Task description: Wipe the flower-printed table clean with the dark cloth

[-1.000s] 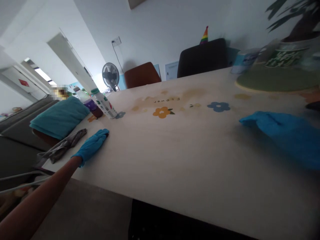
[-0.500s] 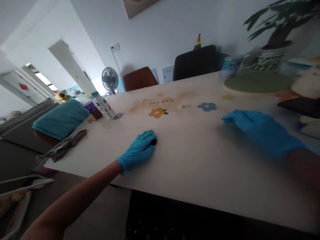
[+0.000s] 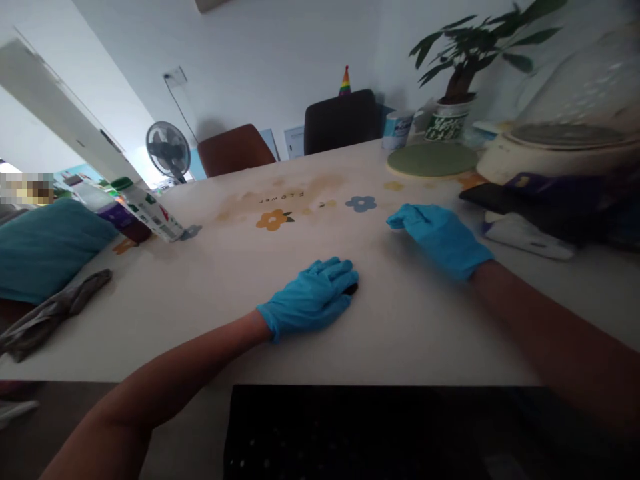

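My left hand point(image 3: 315, 299), in a blue glove, rests low on the pale tabletop point(image 3: 190, 300) with its fingers closed round a small black thing point(image 3: 352, 289). Only one end of that thing shows beside the thumb, so its kind is unclear. To the right, my right hand point(image 3: 435, 235), also gloved in blue, hovers over the table near a printed blue flower point(image 3: 361, 203). Its fingers are bunched together and pointing left. Whatever they may hold is hidden.
A white bottle point(image 3: 153, 210) and a purple-labelled bottle point(image 3: 120, 217) stand at left, behind a crumpled grey cloth point(image 3: 65, 307). At right are a green round mat point(image 3: 433, 160), a potted plant point(image 3: 447, 123), a clear-domed appliance point(image 3: 560, 157) and a white device point(image 3: 530, 237).
My view has turned to the right. Against the printed flowers, my left hand has slid rightward with the black thing, and my right hand has come slightly left, closer to it.
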### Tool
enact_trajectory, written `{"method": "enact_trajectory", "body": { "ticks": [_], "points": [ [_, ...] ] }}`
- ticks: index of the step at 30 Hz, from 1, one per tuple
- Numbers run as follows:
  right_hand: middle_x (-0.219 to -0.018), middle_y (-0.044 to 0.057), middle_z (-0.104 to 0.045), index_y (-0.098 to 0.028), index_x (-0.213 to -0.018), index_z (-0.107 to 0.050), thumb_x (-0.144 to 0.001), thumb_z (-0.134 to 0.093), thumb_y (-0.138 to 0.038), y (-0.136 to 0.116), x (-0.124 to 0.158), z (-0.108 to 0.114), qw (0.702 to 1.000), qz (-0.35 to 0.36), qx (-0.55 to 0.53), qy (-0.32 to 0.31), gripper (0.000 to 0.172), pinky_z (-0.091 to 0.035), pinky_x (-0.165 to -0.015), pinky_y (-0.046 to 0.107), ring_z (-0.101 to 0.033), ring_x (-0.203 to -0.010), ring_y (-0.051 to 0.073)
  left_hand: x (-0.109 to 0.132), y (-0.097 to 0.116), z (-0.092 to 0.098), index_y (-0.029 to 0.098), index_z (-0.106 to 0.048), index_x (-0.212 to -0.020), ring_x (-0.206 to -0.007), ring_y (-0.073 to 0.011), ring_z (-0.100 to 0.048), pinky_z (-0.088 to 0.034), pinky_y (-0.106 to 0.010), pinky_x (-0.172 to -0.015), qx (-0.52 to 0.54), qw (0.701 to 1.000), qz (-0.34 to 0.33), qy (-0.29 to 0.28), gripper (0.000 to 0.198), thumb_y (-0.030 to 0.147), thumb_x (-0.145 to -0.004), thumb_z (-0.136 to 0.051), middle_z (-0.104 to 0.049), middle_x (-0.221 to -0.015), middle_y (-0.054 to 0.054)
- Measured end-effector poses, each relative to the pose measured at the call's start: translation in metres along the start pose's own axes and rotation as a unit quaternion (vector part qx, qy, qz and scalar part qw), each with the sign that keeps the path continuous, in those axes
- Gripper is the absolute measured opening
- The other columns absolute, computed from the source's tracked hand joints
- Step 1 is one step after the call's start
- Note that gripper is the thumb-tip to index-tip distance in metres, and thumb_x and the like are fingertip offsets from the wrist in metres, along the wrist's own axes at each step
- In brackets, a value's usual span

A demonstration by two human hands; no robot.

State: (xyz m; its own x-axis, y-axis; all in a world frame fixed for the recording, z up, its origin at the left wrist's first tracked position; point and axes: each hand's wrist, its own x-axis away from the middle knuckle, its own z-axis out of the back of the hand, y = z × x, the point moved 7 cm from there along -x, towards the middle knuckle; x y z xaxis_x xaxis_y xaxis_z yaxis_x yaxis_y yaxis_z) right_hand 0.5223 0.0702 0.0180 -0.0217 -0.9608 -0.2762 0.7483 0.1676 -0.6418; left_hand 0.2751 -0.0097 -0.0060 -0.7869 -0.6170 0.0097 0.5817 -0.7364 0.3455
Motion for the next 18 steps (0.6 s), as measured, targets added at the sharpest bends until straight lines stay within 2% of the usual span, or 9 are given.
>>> {"method": "enact_trajectory", "body": {
  "ticks": [4, 7, 12, 15, 18],
  "points": [
    [-0.12, 0.014, -0.084, -0.024, -0.091, -0.073, -0.104, -0.042, -0.035, 0.001, 0.001, 0.003, 1.0, -0.012, -0.021, 0.002, 0.035, -0.051, -0.12, 0.05, -0.076, -0.119, 0.03, 0.039, -0.002, -0.002, 0.026, -0.05, -0.165, -0.167, -0.0318, -0.034, -0.028, -0.058, -0.139, -0.03, 0.999, 0.015, 0.002, 0.056, 0.046, -0.114, -0.04, -0.041, -0.178, -0.01],
    [-0.121, 0.014, -0.083, -0.023, -0.092, -0.074, -0.104, -0.044, -0.035, 0.002, 0.002, 0.004, 1.0, -0.014, -0.013, -0.001, 0.034, -0.052, -0.119, 0.05, -0.076, -0.119, 0.03, 0.077, -0.022, 0.005, 0.027, -0.051, -0.165, -0.167, -0.0296, -0.034, -0.027, -0.056, -0.14, -0.046, 0.996, 0.075, -0.002, 0.057, 0.049, -0.115, -0.037, -0.042, -0.178, -0.008],
    [-0.12, 0.012, -0.084, -0.024, -0.091, -0.074, -0.104, -0.045, -0.034, 0.001, 0.003, 0.003, 1.0, -0.023, -0.009, -0.006, 0.034, -0.052, -0.119, 0.05, -0.076, -0.119, 0.029, 0.153, -0.079, 0.023, 0.028, -0.051, -0.166, -0.167, -0.0297, -0.036, -0.025, -0.058, -0.14, -0.073, 0.972, 0.222, 0.026, 0.062, 0.056, -0.113, -0.034, -0.042, -0.178, -0.007],
    [-0.12, 0.012, -0.084, -0.023, -0.093, -0.076, -0.105, -0.044, -0.034, 0.0, 0.003, 0.003, 0.999, -0.033, -0.018, -0.005, 0.035, -0.052, -0.119, 0.048, -0.076, -0.119, 0.028, 0.2, -0.117, 0.038, 0.033, -0.055, -0.163, -0.169, -0.0317, -0.03, -0.019, -0.063, -0.14, -0.075, 0.947, 0.303, 0.07, 0.062, 0.059, -0.112, -0.033, -0.036, -0.182, -0.004],
    [-0.12, 0.012, -0.084, -0.023, -0.093, -0.076, -0.105, -0.045, -0.034, 0.002, 0.003, 0.001, 1.0, -0.028, -0.007, -0.004, 0.035, -0.052, -0.119, 0.048, -0.076, -0.119, 0.029, 0.24, -0.158, 0.057, 0.034, -0.058, -0.161, -0.171, -0.0337, -0.024, -0.015, -0.064, -0.14, -0.069, 0.91, 0.388, 0.127, 0.064, 0.063, -0.109, -0.034, -0.031, -0.184, -0.004]
  ]
}}
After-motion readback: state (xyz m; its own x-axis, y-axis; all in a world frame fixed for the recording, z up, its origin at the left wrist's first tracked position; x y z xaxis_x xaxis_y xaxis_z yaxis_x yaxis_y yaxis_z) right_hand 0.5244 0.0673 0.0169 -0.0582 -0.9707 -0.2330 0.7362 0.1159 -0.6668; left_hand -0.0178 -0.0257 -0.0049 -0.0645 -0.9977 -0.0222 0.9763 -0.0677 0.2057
